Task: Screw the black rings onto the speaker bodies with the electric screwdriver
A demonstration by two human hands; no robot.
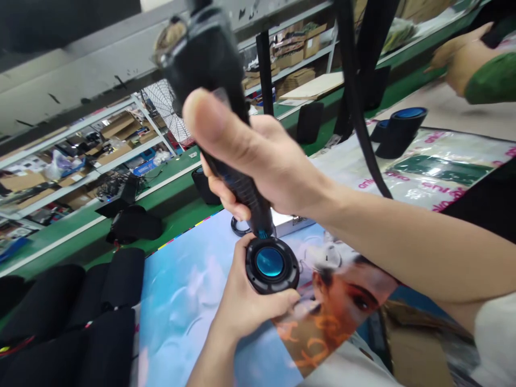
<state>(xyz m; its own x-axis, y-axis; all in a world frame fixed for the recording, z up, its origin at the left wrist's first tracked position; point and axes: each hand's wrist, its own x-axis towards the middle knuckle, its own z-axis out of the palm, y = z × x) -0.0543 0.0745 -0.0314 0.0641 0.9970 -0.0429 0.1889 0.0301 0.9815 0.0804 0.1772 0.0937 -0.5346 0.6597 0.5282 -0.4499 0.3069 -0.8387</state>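
Observation:
My left hand (245, 306) is wrapped round a black cylindrical speaker with a shiny blue disc (270, 262) at its end, which faces up toward me. In my right hand (278, 161) is a black electric screwdriver (252, 199), gripped upright with the thumb along its body. Its lower end meets the far edge of the speaker's black rim; whether the bit sits on a screw is hard to make out. Just behind lies a loose black ring (240, 227), partly covered by my right hand's fingers. Under both hands is a printed poster (189, 301) on the bench.
Several black cylinders (108, 328) with wires lie at the left. Two blue-topped speakers (403, 131) stand at the right on plastic-covered sheeting (427, 188). A black strap or cable (358, 102) hangs nearby. Another person's hand (463, 62) is at far right. Shelves (121, 156) stand behind.

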